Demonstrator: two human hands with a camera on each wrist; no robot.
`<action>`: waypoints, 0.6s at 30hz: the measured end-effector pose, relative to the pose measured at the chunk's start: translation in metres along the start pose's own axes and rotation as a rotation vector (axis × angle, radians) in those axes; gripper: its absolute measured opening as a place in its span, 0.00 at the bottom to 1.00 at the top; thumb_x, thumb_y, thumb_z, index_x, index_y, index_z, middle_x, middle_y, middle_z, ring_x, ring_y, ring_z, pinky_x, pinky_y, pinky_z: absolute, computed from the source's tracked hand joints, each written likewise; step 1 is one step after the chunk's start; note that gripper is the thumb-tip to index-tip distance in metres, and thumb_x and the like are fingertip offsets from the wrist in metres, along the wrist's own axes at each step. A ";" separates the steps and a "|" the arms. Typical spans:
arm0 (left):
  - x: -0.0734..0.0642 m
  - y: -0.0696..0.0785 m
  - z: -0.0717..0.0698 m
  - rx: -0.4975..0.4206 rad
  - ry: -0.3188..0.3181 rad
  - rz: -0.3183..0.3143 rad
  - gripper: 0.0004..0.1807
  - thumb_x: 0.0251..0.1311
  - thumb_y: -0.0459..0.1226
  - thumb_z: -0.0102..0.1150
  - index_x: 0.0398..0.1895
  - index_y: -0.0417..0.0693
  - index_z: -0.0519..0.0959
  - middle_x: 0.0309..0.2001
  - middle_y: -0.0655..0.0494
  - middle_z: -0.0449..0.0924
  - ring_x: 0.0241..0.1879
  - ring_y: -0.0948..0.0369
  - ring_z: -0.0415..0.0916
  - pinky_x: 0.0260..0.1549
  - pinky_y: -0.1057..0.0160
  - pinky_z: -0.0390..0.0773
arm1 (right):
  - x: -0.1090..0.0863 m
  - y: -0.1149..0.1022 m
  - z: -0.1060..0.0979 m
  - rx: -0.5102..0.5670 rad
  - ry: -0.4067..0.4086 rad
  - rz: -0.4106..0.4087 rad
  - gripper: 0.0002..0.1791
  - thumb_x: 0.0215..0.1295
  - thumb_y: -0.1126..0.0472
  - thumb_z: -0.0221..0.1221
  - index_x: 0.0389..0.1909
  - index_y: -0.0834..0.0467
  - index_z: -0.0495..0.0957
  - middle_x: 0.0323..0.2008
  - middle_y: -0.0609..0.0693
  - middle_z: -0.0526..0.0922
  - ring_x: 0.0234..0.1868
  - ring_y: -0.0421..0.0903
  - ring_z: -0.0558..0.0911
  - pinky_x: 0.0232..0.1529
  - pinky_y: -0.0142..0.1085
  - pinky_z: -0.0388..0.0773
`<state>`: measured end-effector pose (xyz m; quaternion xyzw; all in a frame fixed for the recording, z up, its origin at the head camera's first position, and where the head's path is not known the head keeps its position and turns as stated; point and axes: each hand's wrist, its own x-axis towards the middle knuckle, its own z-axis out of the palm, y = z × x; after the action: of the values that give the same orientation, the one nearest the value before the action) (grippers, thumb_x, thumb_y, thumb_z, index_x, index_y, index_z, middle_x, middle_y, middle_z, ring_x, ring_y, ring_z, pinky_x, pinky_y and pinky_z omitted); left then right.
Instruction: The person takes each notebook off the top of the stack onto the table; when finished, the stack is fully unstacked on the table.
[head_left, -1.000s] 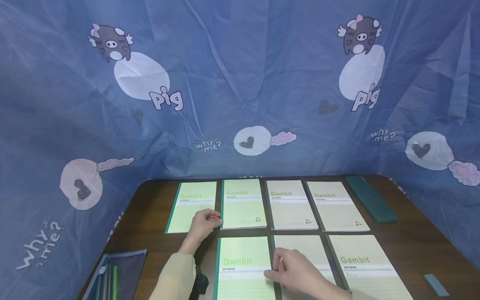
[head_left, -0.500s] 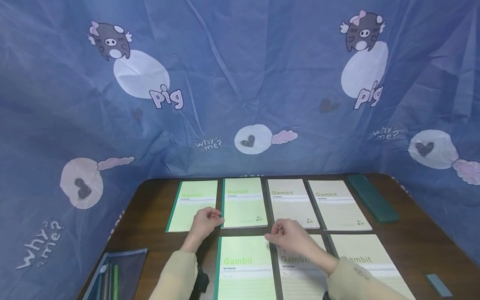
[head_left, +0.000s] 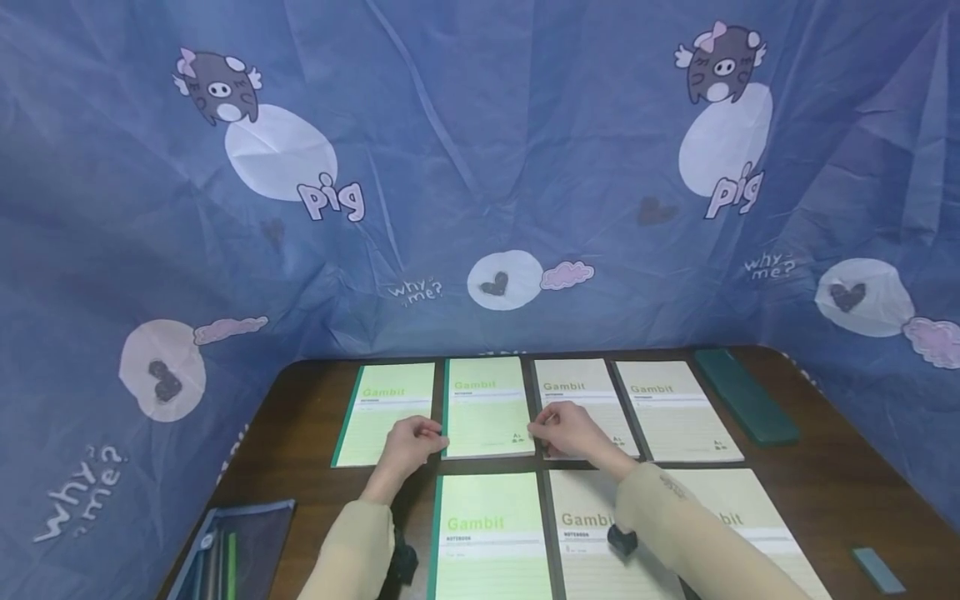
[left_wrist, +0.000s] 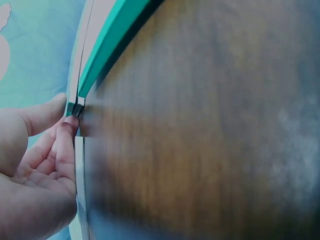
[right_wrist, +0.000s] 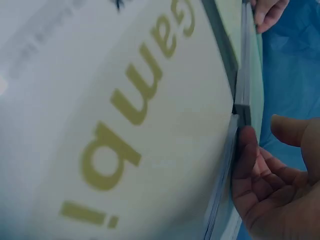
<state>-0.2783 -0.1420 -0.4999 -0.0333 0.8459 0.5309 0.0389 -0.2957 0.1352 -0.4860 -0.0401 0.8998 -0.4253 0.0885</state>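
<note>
My left hand [head_left: 408, 450] is at the lower left corner of a green-spined Gambit notebook [head_left: 487, 400], second from left in the back row. In the left wrist view, its thumb and fingertips pinch the green-edged corner. My right hand [head_left: 570, 429] has come to this notebook's lower right edge, over the left part of a dark-spined notebook [head_left: 585, 375]. In the right wrist view, the right fingertips are by the notebook edges, and the thumb [right_wrist: 287, 130] stands apart from them. The exact contact is hard to see.
Other notebooks lie at the back left [head_left: 386, 417], back right [head_left: 675, 408] and in the front row [head_left: 491, 542]. A green case [head_left: 746, 396] lies far right, a small blue-grey block [head_left: 877, 569] near right, and a pen pouch [head_left: 258, 533] at left. A blue curtain [head_left: 420, 167] hangs behind.
My right hand has moved away from the front-row notebooks, up to the lower right edge of the second back-row notebook. The left hand has stayed at that notebook's left corner.
</note>
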 end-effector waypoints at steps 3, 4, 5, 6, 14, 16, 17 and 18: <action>-0.001 0.001 -0.001 -0.003 -0.004 -0.007 0.13 0.60 0.33 0.67 0.45 0.34 0.80 0.32 0.52 0.79 0.30 0.59 0.73 0.29 0.63 0.75 | 0.009 0.002 0.002 -0.032 -0.005 -0.002 0.12 0.66 0.54 0.63 0.39 0.61 0.83 0.22 0.49 0.81 0.20 0.44 0.81 0.26 0.35 0.80; -0.001 0.001 -0.001 -0.003 -0.002 -0.007 0.13 0.60 0.33 0.67 0.45 0.34 0.80 0.32 0.52 0.79 0.30 0.59 0.73 0.29 0.63 0.75 | 0.010 0.002 0.003 -0.043 -0.005 -0.001 0.13 0.66 0.54 0.63 0.40 0.61 0.84 0.22 0.49 0.81 0.19 0.44 0.81 0.25 0.35 0.79; -0.001 0.002 -0.001 -0.001 -0.001 -0.003 0.13 0.60 0.33 0.67 0.45 0.34 0.80 0.32 0.52 0.79 0.30 0.59 0.73 0.28 0.63 0.75 | 0.012 0.001 0.003 -0.056 -0.003 -0.003 0.13 0.66 0.54 0.63 0.40 0.61 0.84 0.22 0.49 0.81 0.19 0.44 0.81 0.25 0.35 0.79; -0.001 0.003 -0.001 0.001 0.002 -0.004 0.13 0.59 0.33 0.67 0.44 0.34 0.80 0.32 0.52 0.80 0.31 0.59 0.74 0.29 0.63 0.75 | 0.013 0.001 0.003 -0.063 -0.002 -0.001 0.13 0.66 0.54 0.63 0.40 0.61 0.84 0.22 0.49 0.81 0.18 0.44 0.81 0.25 0.35 0.79; -0.001 0.015 0.003 0.129 0.020 -0.004 0.13 0.59 0.36 0.67 0.39 0.33 0.81 0.28 0.50 0.79 0.26 0.58 0.75 0.27 0.59 0.78 | 0.012 -0.002 0.007 -0.099 0.006 0.028 0.17 0.64 0.54 0.63 0.48 0.61 0.81 0.24 0.49 0.81 0.20 0.43 0.81 0.29 0.36 0.78; -0.001 0.020 0.006 0.193 0.027 -0.001 0.11 0.58 0.37 0.67 0.25 0.37 0.80 0.18 0.55 0.73 0.19 0.61 0.69 0.20 0.62 0.73 | 0.012 -0.003 0.007 -0.111 0.009 0.033 0.17 0.64 0.54 0.64 0.49 0.60 0.81 0.25 0.49 0.80 0.21 0.44 0.81 0.30 0.36 0.77; 0.000 0.022 0.007 0.228 0.032 -0.005 0.14 0.58 0.37 0.67 0.19 0.40 0.77 0.14 0.58 0.69 0.16 0.62 0.65 0.17 0.63 0.69 | 0.012 -0.003 0.008 -0.115 0.008 0.034 0.17 0.63 0.54 0.64 0.49 0.59 0.80 0.25 0.49 0.80 0.21 0.44 0.81 0.30 0.37 0.77; 0.000 0.025 0.008 0.264 0.039 -0.013 0.17 0.57 0.37 0.68 0.14 0.42 0.75 0.12 0.59 0.66 0.14 0.63 0.61 0.15 0.64 0.66 | 0.012 -0.003 0.009 -0.122 0.006 0.033 0.17 0.63 0.54 0.64 0.49 0.59 0.80 0.25 0.49 0.80 0.21 0.44 0.81 0.31 0.37 0.77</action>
<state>-0.2808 -0.1236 -0.4814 -0.0435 0.9087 0.4141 0.0298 -0.3058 0.1249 -0.4912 -0.0294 0.9249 -0.3683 0.0900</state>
